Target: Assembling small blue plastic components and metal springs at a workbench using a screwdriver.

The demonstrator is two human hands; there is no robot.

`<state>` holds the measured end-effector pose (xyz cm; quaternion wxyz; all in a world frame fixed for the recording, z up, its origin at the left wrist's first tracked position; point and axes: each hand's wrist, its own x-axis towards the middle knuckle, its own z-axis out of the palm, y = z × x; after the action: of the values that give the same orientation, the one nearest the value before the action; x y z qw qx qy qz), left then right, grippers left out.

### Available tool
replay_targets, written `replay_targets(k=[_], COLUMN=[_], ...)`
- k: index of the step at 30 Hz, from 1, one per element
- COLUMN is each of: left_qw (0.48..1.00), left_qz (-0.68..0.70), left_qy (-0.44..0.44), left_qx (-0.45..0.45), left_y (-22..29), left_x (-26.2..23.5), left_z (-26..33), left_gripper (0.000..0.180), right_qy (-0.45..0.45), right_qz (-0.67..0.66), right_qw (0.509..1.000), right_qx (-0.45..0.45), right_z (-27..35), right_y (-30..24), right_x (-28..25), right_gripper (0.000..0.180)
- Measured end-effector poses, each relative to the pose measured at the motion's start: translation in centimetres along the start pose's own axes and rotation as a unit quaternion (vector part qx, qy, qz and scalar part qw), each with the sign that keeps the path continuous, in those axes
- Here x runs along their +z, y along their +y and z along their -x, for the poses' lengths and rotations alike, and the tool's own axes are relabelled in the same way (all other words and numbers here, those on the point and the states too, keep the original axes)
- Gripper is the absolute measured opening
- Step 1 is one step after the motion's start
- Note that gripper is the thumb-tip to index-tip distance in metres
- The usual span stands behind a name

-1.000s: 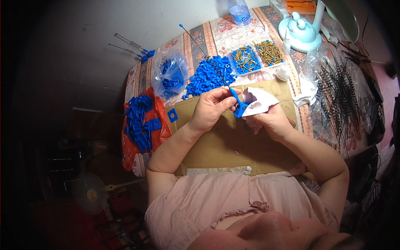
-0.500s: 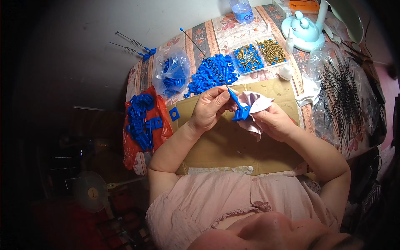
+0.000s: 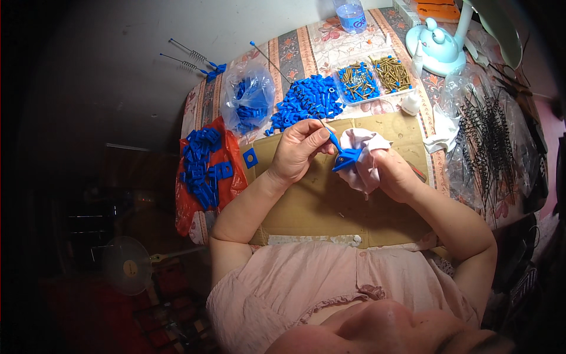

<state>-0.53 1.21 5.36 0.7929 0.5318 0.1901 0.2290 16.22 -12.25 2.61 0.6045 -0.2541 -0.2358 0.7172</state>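
Hands meet over the middle of the cardboard sheet (image 3: 330,206) and we have them both busy. Our left hand (image 3: 298,150) is pinched shut around the stem of a small blue plastic part (image 3: 344,156), thumb and fingertips clamped near its upper end. Our right hand (image 3: 396,174) is clenched around a bunched pale pink cloth (image 3: 362,156), and the blue part's flat foot presses right into that cloth, between the two hands.

Just beyond the left hand's knuckles lies a loose heap of blue caps (image 3: 309,100), very near. Further out to that hand's left sits a clear bag of blue pieces (image 3: 247,103), and past the wrist, at the desk's (image 3: 306,50) left edge, a red bag (image 3: 221,177) holds blue square brackets (image 3: 203,165); one more bracket (image 3: 250,158) lies alone just beside the left wrist.

Beyond the right hand stand two clear trays of brass screws (image 3: 377,76), with a small white cap (image 3: 411,104) close by. Off to that hand's right, a plastic sheet carries rows of thin black wire springs (image 3: 495,141), running up to the desk's right edge.

Open room: bare cardboard below both hands, toward our body.
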Motion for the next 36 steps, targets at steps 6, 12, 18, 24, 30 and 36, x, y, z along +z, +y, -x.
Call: replay_targets(k=[6,12,18,24,30,36], left_qw=[0.998,0.999,1.0,1.0,1.0,1.0], left_qz=[-0.053,-0.043,-0.019,0.016,-0.003,0.001], left_qy=[0.023,0.013,0.002,0.01,-0.019,-0.013], left_qx=[0.022,0.023,0.004,-0.013,-0.011,-0.022], left_y=[-0.2,-0.1,-0.1,-0.3,-0.6,-0.3], left_x=[0.6,1.1,1.3,1.5,0.7,1.2], left_z=[0.0,0.0,0.1,0.2,0.2,0.1], left_gripper=[0.014,0.017,0.017,0.015,0.013,0.015], right_qy=[0.011,-0.001,-0.006,-0.044,-0.001,0.024], right_qz=[0.16,0.022,-0.026,-0.032,-0.021,0.137], right_qw=[0.985,0.999,0.997,0.996,0.998,0.99], right_qx=[-0.063,0.023,0.07,0.073,0.066,0.014], right_z=[0.2,0.1,-0.2,0.1,-0.3,0.0], right_y=[0.7,-0.3,-0.2,0.1,1.1,1.3], right_x=[0.4,1.0,1.6,1.0,0.4,-0.3], right_gripper=[0.032,0.032,0.036,0.038,0.033,0.02])
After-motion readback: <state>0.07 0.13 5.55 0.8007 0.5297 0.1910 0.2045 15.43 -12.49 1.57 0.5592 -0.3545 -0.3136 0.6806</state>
